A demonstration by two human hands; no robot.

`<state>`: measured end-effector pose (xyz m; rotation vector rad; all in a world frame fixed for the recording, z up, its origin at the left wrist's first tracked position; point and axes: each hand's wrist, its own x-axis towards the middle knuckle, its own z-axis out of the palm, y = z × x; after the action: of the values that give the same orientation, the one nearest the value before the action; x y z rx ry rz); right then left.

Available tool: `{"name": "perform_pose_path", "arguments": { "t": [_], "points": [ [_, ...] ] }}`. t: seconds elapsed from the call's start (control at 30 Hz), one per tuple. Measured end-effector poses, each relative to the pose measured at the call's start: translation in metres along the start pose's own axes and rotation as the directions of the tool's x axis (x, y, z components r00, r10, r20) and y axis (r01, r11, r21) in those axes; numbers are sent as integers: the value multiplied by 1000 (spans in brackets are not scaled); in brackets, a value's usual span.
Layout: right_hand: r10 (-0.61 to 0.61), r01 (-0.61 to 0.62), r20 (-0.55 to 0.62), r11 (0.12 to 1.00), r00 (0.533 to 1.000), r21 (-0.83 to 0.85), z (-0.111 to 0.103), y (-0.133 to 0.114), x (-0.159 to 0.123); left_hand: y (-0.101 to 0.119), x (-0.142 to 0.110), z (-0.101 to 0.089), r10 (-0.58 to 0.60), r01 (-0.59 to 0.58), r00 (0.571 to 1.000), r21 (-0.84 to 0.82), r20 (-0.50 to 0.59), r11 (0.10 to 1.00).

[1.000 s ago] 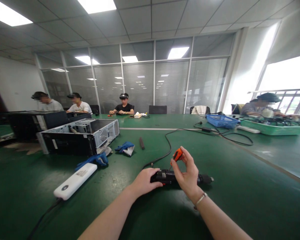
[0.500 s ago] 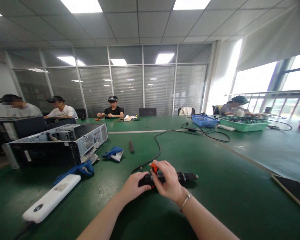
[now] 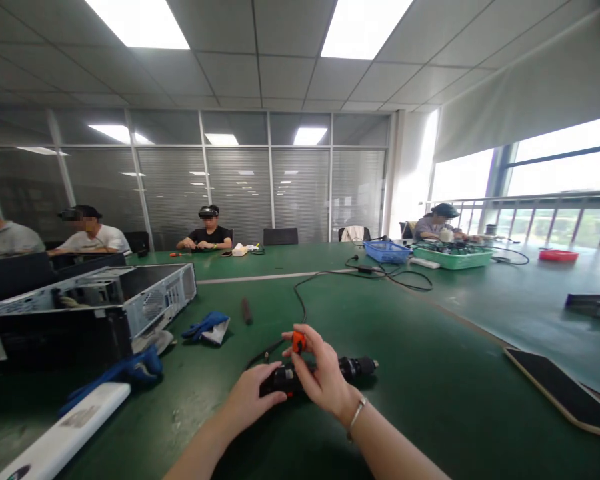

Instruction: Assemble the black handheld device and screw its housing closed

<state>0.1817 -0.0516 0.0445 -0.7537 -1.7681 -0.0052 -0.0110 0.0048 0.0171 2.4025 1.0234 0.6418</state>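
A black electric screwdriver [image 3: 357, 367] lies across the green table in front of me, its metal tip to the right and its cord leaving at the left. My left hand [image 3: 253, 395] is closed around its left end, thumb on the near side. Over its middle, my right hand [image 3: 325, 373] pinches the orange and black handle of a small screwdriver [image 3: 299, 342] between thumb and fingers. The small screwdriver's shaft is hidden behind my hand, so I cannot tell whether it touches the black tool.
To the left are an open computer case [image 3: 165, 300], blue gloves [image 3: 207, 327] and a white power strip [image 3: 75, 427]. A dark bar [image 3: 247, 311] lies ahead. Farther off stand a blue basket [image 3: 387, 252] and a green basket [image 3: 453, 259]. A phone [image 3: 565, 387] rests at right. Several people sit around.
My view has swung to the right, bringing the phone and a red tray into sight. My right hand has lowered the small screwdriver closer to the black tool. My left hand keeps its hold.
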Motion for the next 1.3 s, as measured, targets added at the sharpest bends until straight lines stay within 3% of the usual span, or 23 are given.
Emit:
{"name": "perform_pose_path", "arguments": {
  "t": [0.07,0.17,0.4,0.63,1.03,1.3],
  "points": [
    [-73,73,24,997,997,-18,-3,-6,-1,-2,0,1,27,-28,1000,-16,-10,999],
    [-162,155,-42,979,986,-136,-1,-11,-1,-4,1,1,58,-58,998,-28,-15,998],
    [-158,103,-196,959,968,-265,5,-7,7,-3,-1,1,20,-20,1000,14,2,1000],
    [-138,117,-99,974,985,-196,1,-8,2,-7,-3,4,53,-53,999,18,-14,998],
    [-139,85,-188,959,972,-270,1,1,4,-9,-3,5,62,-62,998,79,5,995],
    [-148,133,-60,970,987,-201,-4,-3,3,-9,-4,6,63,-64,998,72,12,995]
  ]
}}
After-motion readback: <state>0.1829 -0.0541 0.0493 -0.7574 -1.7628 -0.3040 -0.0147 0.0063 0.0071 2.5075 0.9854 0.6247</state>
